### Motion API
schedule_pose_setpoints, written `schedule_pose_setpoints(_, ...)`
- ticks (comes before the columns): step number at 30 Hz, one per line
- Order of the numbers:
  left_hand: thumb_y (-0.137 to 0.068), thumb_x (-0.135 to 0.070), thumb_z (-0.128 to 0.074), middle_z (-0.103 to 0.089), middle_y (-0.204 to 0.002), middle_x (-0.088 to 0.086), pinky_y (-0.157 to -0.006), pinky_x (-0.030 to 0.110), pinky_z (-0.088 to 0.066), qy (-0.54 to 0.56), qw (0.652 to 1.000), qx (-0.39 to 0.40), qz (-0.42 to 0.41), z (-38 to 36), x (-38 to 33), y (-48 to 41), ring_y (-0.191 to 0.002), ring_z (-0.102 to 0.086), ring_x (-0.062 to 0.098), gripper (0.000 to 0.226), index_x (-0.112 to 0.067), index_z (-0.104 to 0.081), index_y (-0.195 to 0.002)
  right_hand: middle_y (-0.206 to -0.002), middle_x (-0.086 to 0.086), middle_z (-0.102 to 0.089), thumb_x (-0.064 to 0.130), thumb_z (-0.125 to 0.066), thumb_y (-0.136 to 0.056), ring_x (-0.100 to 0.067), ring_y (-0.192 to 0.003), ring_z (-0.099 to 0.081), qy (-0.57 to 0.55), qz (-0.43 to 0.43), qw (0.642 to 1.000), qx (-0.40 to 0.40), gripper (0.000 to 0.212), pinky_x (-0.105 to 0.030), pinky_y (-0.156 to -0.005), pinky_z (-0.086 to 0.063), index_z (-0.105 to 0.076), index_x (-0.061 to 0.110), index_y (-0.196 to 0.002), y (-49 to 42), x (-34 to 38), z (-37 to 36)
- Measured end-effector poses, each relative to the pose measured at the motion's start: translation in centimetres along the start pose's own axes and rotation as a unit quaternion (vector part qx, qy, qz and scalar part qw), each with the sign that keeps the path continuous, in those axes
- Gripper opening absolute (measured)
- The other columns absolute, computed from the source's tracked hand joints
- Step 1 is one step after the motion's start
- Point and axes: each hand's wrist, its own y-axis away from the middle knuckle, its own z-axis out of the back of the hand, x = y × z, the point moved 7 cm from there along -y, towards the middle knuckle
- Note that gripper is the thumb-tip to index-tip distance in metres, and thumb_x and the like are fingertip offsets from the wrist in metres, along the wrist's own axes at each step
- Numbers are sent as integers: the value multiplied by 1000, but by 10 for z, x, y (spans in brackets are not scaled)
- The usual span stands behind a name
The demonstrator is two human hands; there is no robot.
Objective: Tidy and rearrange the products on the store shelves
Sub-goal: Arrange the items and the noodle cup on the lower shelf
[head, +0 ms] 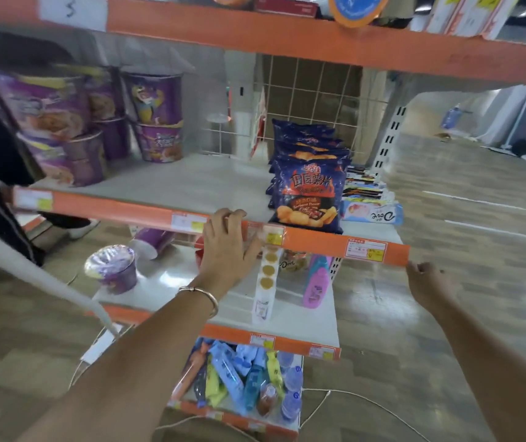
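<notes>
And there was the shelving unit (389, 138), filling the view, orange-edged tier on tier; the middle shelf (191, 183) had a broad bare stretch down its centre; purple noodle cups (156, 122) were stacked two high at its left end, a file of blue crisp bags (309, 193) stood upright right of centre, and flat Dove bars (371, 213) lay at the far right edge, just beside the bags.

Down to the lower shelf (287, 311), and it was untidy; one purple cup (112, 269) stood alone near the front left, a tipped cup (153, 242) lay on its side behind it, and a pink bottle (314, 282) leaned at the right; the bottom shelf held a jumble of packets (242, 374) and small bottles.

Now the hands; the left hand (226, 250) was pressed to the orange rail (319, 242) of the middle shelf, fingertips hooked over its top edge, clamped on the rail and on no product; the right hand (427, 279) hung just beside the rail's right end, fingers loosely curled and empty; whether it touched the corner, I could not tell.

My read: this was a pause between picks, the person braced and sizing up the gap; the sensible next move looked like going down for the stray cups and lifting them to join the stack, which would call for freeing the left hand and a grip round the cup's body.
</notes>
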Motion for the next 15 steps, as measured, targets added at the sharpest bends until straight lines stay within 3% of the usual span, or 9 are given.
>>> schedule_pose_setpoints(2,-85,-46,-36,-46,-120,22,-93,47,-41,-27,999,0,31,6,16,21,-104,-46,39,52,-8,-44,-120,-77,-18,-55,52,-30,-85,-30,-79,-54,8,13,998,57,49,-35,-77,-39,-47,10,-65,8,7,-18)
schedule_pose_setpoints(3,-85,-46,-36,-48,-117,22,-93,48,-40,-41,998,6,47,9,27,31,-103,-47,40,54,-7,-47,-120,-70,-15,-49,47,-38,-88,-25,-69,-50,5,28,995,92,45,-31,-69,-35,-42,11,-60,19,14,-27)
schedule_pose_setpoints(4,-84,-47,-35,-50,-115,22,-94,48,-39,-53,996,16,66,14,38,42,-104,-47,40,56,-6,-48,-119,-70,-14,-48,37,-44,-93,-22,-62,-46,11,41,990,132,42,-29,-61,-32,-46,8,-62,30,22,-38)
schedule_pose_setpoints(6,-82,-47,-34,-52,-112,23,-94,49,-40,-73,992,19,104,27,62,65,-105,-47,41,58,-4,-50,-118,-87,-17,-56,20,-49,-96,-16,-59,-41,44,51,975,212,32,-26,-52,-30,-59,-9,-88,46,30,-67)
schedule_pose_setpoints(8,-78,-46,-35,-51,-113,24,-93,50,-42,-80,986,9,147,45,85,89,-105,-44,38,59,-5,-47,-118,-96,-15,-52,18,-53,-93,-15,-62,-40,73,67,959,266,34,-23,-52,-30,-55,-12,-110,61,36,-95)
schedule_pose_setpoints(11,-73,-47,-35,-49,-114,24,-89,52,-44,-97,976,6,194,72,115,123,-100,-48,44,60,-12,-38,-122,-81,-8,-49,23,-52,-94,-14,-64,-41,167,111,925,321,24,-24,-57,-32,-54,0,-98,92,55,-136)
schedule_pose_setpoints(13,-71,-46,-36,-51,-112,23,-88,51,-45,-120,967,10,222,87,139,141,-98,-50,44,61,-13,-39,-122,-85,-8,-51,28,-49,-95,-15,-69,-45,201,139,903,353,37,-21,-57,-34,-52,-3,-115,115,73,-161)
schedule_pose_setpoints(15,-70,-47,-37,-49,-117,20,-93,49,-42,-126,958,25,258,102,161,153,-105,-47,42,65,-10,-46,-123,-92,-6,-53,34,-49,-95,-18,-78,-48,215,171,887,371,47,-22,-67,-39,-48,-2,-125,134,96,-182)
